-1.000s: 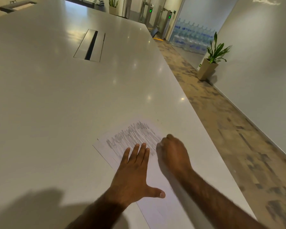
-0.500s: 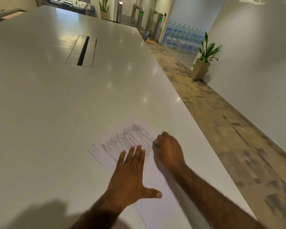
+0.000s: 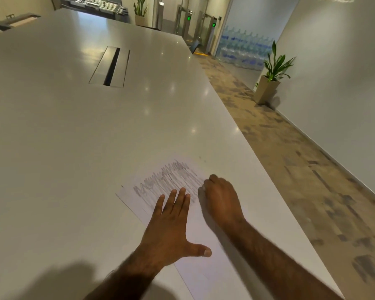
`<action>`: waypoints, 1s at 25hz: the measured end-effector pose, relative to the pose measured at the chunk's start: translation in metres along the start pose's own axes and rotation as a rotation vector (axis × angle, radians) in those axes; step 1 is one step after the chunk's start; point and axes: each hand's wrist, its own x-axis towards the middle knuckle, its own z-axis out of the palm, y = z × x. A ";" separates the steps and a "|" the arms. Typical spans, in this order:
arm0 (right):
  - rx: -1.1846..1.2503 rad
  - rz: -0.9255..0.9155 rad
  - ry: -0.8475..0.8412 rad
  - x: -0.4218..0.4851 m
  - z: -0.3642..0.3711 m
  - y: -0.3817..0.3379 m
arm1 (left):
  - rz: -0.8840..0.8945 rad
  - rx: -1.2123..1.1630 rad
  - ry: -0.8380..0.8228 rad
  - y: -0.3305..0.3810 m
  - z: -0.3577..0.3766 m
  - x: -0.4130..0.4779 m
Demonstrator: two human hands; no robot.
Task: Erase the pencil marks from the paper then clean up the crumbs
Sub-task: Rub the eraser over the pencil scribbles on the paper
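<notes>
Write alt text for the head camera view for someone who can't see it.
A person's left hand presses flat on a sheet of paper covered in grey pencil scribbles, while the closed right hand works at the scribbles' right edge. The paper lies on a long white table.

No readable words anywhere here. The paper (image 3: pixel 206 256) on the bench (image 3: pixel 63 148) carries only grey pencil scribble (image 3: pixel 167 182), zigzag strokes, no letters or numbers. Far back, two small green lit signs glow on the turnstile gates (image 3: pixel 189 17), too small to make out their symbols. A tiny green sticker (image 3: pixel 256 84) sits low on the wall beside the planter (image 3: pixel 265 92), its mark unreadable. The stacked water bottles (image 3: pixel 245 48) show blue labels, print illegible.
</notes>
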 end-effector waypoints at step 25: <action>0.068 0.160 -0.078 -0.011 -0.008 0.026 | -0.007 -0.019 -0.024 0.001 0.002 0.002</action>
